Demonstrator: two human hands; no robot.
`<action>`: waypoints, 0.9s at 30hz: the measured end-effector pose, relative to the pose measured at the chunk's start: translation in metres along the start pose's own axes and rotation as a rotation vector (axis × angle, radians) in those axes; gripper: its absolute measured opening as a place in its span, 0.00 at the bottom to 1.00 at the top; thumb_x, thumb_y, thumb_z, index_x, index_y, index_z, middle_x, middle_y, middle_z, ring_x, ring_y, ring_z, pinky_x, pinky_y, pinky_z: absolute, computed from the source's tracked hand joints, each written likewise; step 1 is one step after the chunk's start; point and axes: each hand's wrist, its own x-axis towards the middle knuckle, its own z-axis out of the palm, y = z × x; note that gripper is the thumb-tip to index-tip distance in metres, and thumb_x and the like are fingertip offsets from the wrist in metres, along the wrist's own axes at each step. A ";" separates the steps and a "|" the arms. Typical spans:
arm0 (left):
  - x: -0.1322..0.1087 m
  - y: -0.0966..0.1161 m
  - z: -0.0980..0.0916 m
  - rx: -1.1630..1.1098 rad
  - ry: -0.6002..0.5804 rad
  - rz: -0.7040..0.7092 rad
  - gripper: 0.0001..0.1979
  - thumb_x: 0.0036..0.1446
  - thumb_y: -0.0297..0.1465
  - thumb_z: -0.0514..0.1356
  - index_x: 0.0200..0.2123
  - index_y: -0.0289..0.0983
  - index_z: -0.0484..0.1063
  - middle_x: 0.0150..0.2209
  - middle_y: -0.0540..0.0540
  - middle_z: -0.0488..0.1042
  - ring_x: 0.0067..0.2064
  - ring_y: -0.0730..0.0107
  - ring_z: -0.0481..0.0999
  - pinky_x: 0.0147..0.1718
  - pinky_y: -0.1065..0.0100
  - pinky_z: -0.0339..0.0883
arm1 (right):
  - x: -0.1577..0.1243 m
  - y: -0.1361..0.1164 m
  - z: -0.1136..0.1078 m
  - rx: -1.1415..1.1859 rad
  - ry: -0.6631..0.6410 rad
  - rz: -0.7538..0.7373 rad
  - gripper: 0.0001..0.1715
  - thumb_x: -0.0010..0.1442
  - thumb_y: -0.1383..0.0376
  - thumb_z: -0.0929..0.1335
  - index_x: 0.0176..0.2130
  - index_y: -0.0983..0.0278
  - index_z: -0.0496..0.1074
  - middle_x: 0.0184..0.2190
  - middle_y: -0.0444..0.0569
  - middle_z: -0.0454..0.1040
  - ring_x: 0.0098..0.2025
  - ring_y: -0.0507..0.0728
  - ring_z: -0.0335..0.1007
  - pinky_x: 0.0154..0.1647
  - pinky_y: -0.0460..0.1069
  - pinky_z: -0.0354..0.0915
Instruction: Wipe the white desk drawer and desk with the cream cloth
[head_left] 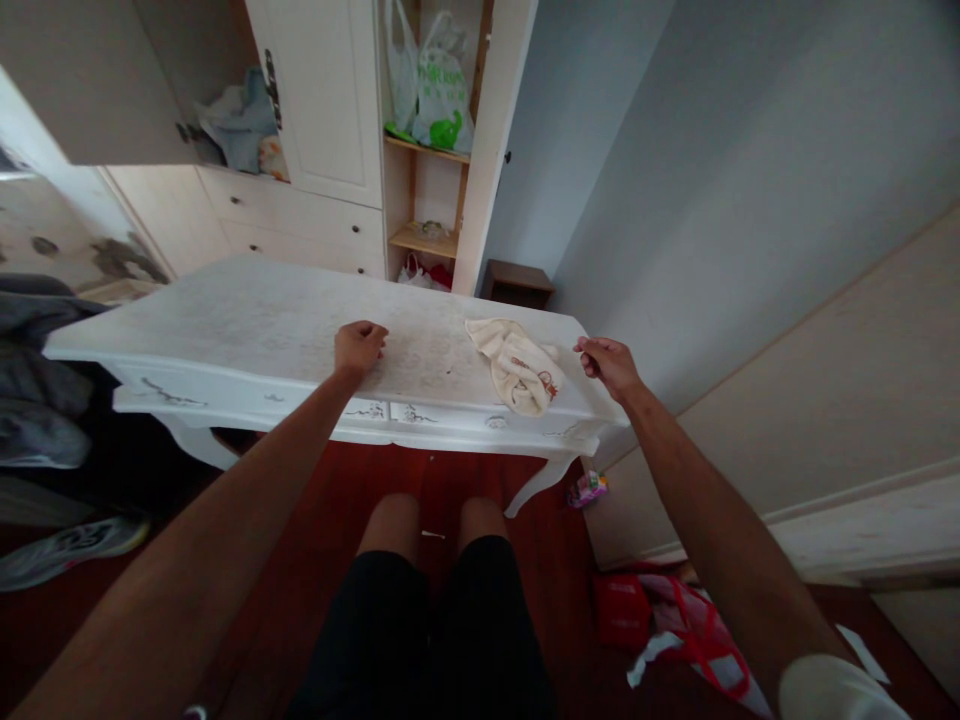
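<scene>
A cream cloth bag with a reddish-brown print lies crumpled on the white table, towards its right end. My left hand is over the tabletop, left of the bag and apart from it, its fingers curled in and no object showing in them. Just past the bag's other side, by the table's right edge, is my right hand. Its fingers are bent together, with nothing visible between them, and it does not touch the bag. Whether my left hand rests on the tabletop I cannot tell.
Behind the table stands a white wardrobe with open doors and plastic bags on a shelf. A small brown cabinet is by the grey wall. Red bags lie on the floor at right; a shoe is at left.
</scene>
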 end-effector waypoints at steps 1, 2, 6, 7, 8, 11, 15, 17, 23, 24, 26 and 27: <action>0.000 0.001 0.000 -0.001 0.000 0.000 0.09 0.47 0.35 0.59 0.24 0.36 0.74 0.21 0.48 0.71 0.23 0.70 0.69 0.25 0.70 0.61 | 0.011 0.008 -0.002 -0.007 0.064 0.020 0.26 0.49 0.46 0.77 0.29 0.66 0.76 0.19 0.43 0.70 0.19 0.48 0.57 0.20 0.45 0.54; -0.001 0.001 -0.001 -0.001 0.000 -0.001 0.09 0.47 0.35 0.59 0.24 0.36 0.74 0.21 0.48 0.71 0.22 0.70 0.69 0.25 0.70 0.61 | 0.020 0.017 -0.003 -0.037 0.110 0.053 0.25 0.50 0.47 0.77 0.28 0.66 0.75 0.18 0.43 0.70 0.19 0.48 0.58 0.21 0.46 0.54; -0.003 0.005 -0.002 0.016 -0.003 -0.016 0.10 0.47 0.37 0.59 0.25 0.35 0.75 0.21 0.49 0.71 0.22 0.71 0.67 0.24 0.70 0.61 | 0.036 0.054 -0.001 -0.331 0.231 0.068 0.21 0.56 0.52 0.72 0.22 0.64 0.72 0.17 0.44 0.70 0.21 0.51 0.62 0.27 0.48 0.58; -0.003 0.005 -0.002 0.023 -0.008 -0.018 0.11 0.47 0.37 0.59 0.25 0.35 0.75 0.22 0.49 0.71 0.22 0.72 0.67 0.24 0.70 0.61 | 0.037 0.060 0.000 -0.403 0.254 0.039 0.21 0.57 0.52 0.71 0.21 0.64 0.72 0.17 0.45 0.70 0.22 0.52 0.64 0.28 0.48 0.58; -0.003 0.006 -0.002 0.027 -0.015 -0.017 0.11 0.47 0.37 0.59 0.26 0.35 0.75 0.22 0.49 0.71 0.22 0.72 0.67 0.24 0.70 0.61 | 0.037 0.065 0.001 -0.454 0.269 0.014 0.21 0.57 0.53 0.70 0.21 0.64 0.72 0.17 0.45 0.71 0.23 0.53 0.65 0.30 0.49 0.59; -0.003 0.007 -0.002 0.030 -0.043 -0.023 0.12 0.47 0.38 0.59 0.26 0.36 0.75 0.23 0.49 0.72 0.22 0.71 0.68 0.24 0.70 0.60 | 0.037 0.073 0.000 -0.468 0.270 -0.013 0.20 0.58 0.54 0.69 0.22 0.63 0.73 0.18 0.46 0.73 0.24 0.53 0.66 0.31 0.49 0.59; -0.001 0.004 0.001 0.111 -0.092 -0.028 0.12 0.48 0.39 0.59 0.26 0.37 0.77 0.24 0.47 0.74 0.24 0.69 0.70 0.25 0.68 0.61 | 0.038 0.075 -0.002 -0.390 0.255 -0.047 0.19 0.58 0.54 0.68 0.22 0.63 0.72 0.18 0.46 0.73 0.23 0.53 0.65 0.32 0.49 0.60; 0.001 0.002 0.003 0.205 -0.081 -0.027 0.12 0.49 0.39 0.60 0.27 0.38 0.78 0.26 0.46 0.76 0.27 0.66 0.73 0.27 0.67 0.61 | 0.038 0.075 -0.001 -0.378 0.263 -0.048 0.19 0.58 0.55 0.68 0.21 0.62 0.71 0.18 0.45 0.73 0.23 0.53 0.65 0.32 0.49 0.60; -0.002 0.019 0.030 0.322 -0.154 -0.075 0.13 0.54 0.40 0.59 0.27 0.38 0.77 0.31 0.43 0.79 0.35 0.61 0.77 0.34 0.64 0.66 | 0.035 0.075 0.002 -0.392 0.259 -0.068 0.17 0.58 0.56 0.68 0.22 0.62 0.72 0.20 0.46 0.75 0.25 0.54 0.67 0.33 0.49 0.60; -0.005 0.027 0.039 0.301 -0.198 -0.030 0.15 0.56 0.42 0.58 0.30 0.37 0.77 0.34 0.41 0.80 0.38 0.59 0.78 0.37 0.63 0.68 | 0.033 0.075 0.002 -0.398 0.252 -0.081 0.18 0.58 0.56 0.68 0.22 0.62 0.72 0.20 0.46 0.75 0.25 0.54 0.67 0.33 0.49 0.60; -0.016 0.044 0.064 0.270 -0.269 0.107 0.22 0.59 0.48 0.57 0.40 0.35 0.78 0.44 0.36 0.81 0.48 0.55 0.79 0.47 0.60 0.70 | 0.031 0.073 0.002 -0.410 0.244 -0.098 0.19 0.58 0.55 0.67 0.21 0.62 0.72 0.20 0.46 0.75 0.25 0.54 0.67 0.33 0.49 0.60; -0.023 0.054 0.078 0.264 -0.296 0.161 0.29 0.58 0.52 0.58 0.49 0.33 0.77 0.51 0.33 0.79 0.53 0.52 0.78 0.52 0.58 0.69 | 0.030 0.073 0.002 -0.412 0.244 -0.100 0.19 0.59 0.55 0.67 0.21 0.62 0.72 0.20 0.46 0.75 0.25 0.54 0.66 0.33 0.49 0.59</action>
